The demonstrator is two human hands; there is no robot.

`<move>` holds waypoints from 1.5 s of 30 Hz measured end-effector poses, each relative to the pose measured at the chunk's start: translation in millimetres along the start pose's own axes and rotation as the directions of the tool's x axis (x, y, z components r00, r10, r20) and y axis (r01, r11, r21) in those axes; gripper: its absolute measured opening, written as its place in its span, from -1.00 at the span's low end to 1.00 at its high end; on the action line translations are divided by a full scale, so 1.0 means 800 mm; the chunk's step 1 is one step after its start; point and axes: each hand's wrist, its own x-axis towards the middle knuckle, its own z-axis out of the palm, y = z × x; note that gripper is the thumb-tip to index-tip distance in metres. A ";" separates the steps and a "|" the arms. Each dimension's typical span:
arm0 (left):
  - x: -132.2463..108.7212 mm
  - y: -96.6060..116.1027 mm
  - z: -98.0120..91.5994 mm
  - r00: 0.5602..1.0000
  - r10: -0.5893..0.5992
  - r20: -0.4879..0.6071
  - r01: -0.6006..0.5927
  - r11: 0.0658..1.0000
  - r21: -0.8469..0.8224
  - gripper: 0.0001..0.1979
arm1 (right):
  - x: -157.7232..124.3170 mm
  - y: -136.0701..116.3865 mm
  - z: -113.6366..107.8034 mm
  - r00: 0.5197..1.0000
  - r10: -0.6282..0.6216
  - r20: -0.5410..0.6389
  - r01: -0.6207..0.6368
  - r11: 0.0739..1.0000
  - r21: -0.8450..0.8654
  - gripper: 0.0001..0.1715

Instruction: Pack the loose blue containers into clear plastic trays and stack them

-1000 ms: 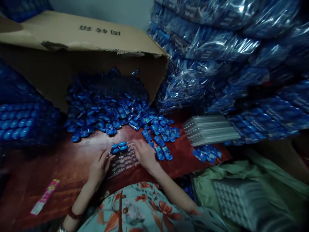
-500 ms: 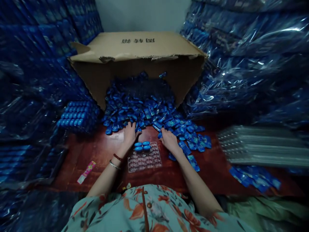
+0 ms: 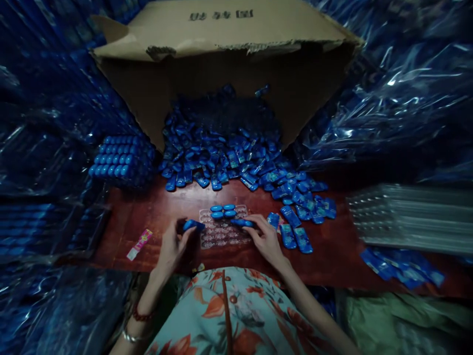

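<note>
Packets (image 3: 232,158) in carton (image 3: 221,35), tray (image 3: 221,238) before it

Two held packets (image 3: 193,225), four blue ovals (image 3: 229,214), one clear tray (image 3: 223,234), one carton (image 3: 288,27), two bracelets (image 3: 142,316)

The light is dim; a pale sheen lies on the desk (image 3: 173,195); the box (image 3: 229,37) is shadowed inside; glare streaks the right-hand plastic (image 3: 391,88); the edges blur and stretch.

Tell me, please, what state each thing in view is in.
Left hand: closed on a packet
Right hand: closed on another packet
Tray: flat, mostly unfilled, four blue pieces at its far side
Carton: open in front, edge torn
Pile: loose, spilled from the carton
Clear trays: stacked
Pink strip: lying flat
</note>
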 end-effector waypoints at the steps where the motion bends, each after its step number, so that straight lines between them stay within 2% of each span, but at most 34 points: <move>1: -0.009 0.008 0.005 1.000 0.018 0.009 -0.018 0.999 -0.028 -0.75 | 0.001 0.000 0.006 0.997 -0.068 0.024 0.070 0.994 -0.088 -0.79; 3: -0.019 0.019 0.019 0.993 0.119 0.006 -0.118 0.991 -0.064 -0.84 | 0.005 -0.001 0.013 0.978 -0.165 0.125 0.193 0.944 -0.266 -0.73; 5: -0.019 0.020 0.034 0.973 0.228 -0.013 -0.229 0.972 -0.049 -0.85 | 0.012 -0.004 0.014 0.948 -0.200 0.246 0.294 0.846 -0.445 -0.66; 8: -0.010 0.011 0.047 0.941 0.338 0.007 -0.338 0.940 0.040 -0.77 | 0.024 -0.019 0.012 0.904 -0.187 0.385 0.405 0.666 -0.627 -0.64; 11: 0.001 0.001 0.049 0.897 0.427 0.118 -0.438 0.894 0.093 -0.71 | 0.036 -0.039 0.013 0.871 -0.132 0.473 0.460 0.556 -0.692 -0.71; 15: 0.009 0.000 0.052 0.836 0.505 0.214 -0.529 0.846 0.071 -0.73 | 0.042 -0.057 0.025 0.850 -0.090 0.518 0.493 0.481 -0.725 -0.73; 19: 0.011 0.005 0.058 0.821 0.512 0.251 -0.547 0.832 0.090 -0.73 | 0.043 -0.065 0.043 0.838 -0.090 0.539 0.519 0.442 -0.732 -0.73; 22: 0.014 0.007 0.057 0.815 0.518 0.260 -0.567 0.805 0.172 -0.72 | 0.043 -0.064 0.050 0.849 -0.089 0.520 0.498 0.461 -0.734 -0.71; 25: 0.020 0.008 0.049 0.790 0.554 0.262 -0.609 0.758 0.233 -0.73 | 0.033 -0.050 0.041 0.888 -0.181 0.423 0.448 0.551 -0.704 -0.62; 27: 0.024 0.009 0.043 0.769 0.560 0.309 -0.632 0.739 0.233 -0.73 | 0.016 -0.031 0.022 0.932 -0.259 0.254 0.362 0.626 -0.691 -0.55; 29: 0.026 0.010 0.040 0.763 0.550 0.340 -0.632 0.746 0.211 -0.72 | -0.006 -0.006 -0.006 0.964 -0.264 0.018 0.197 0.671 -0.715 -0.49; 31: 0.027 0.009 0.042 0.779 0.540 0.318 -0.610 0.770 0.187 -0.70 | -0.026 0.024 -0.037 0.960 -0.168 -0.222 -0.063 0.646 -0.761 -0.39; 33: 0.026 0.006 0.049 0.810 0.519 0.271 -0.572 0.800 0.178 -0.69 | -0.038 0.051 -0.064 0.917 -0.031 -0.398 -0.300 0.604 -0.738 -0.28; 34: 0.026 0.004 0.053 0.824 0.506 0.256 -0.555 0.812 0.180 -0.69 | -0.039 0.062 -0.074 0.897 0.034 -0.440 -0.371 0.599 -0.710 -0.23; 36: 0.025 0.000 0.062 0.836 0.501 0.224 -0.541 0.822 0.180 -0.70 | -0.028 0.077 -0.084 0.886 0.145 -0.441 -0.430 0.616 -0.660 -0.19; 39: 0.023 -0.006 0.069 0.828 0.532 0.174 -0.558 0.813 0.170 -0.70 | 0.008 0.080 -0.071 0.878 0.227 -0.422 -0.466 0.608 -0.643 -0.27; 43: 0.014 -0.006 0.069 0.826 0.560 0.063 -0.557 0.794 0.243 -0.73 | 0.044 0.058 -0.023 0.819 0.222 -0.529 -0.555 0.539 -0.633 -0.37; 45: 0.010 0.000 0.068 0.839 0.544 -0.012 -0.521 0.809 0.271 -0.71 | 0.049 0.045 0.001 0.839 0.202 -0.505 -0.525 0.545 -0.654 -0.39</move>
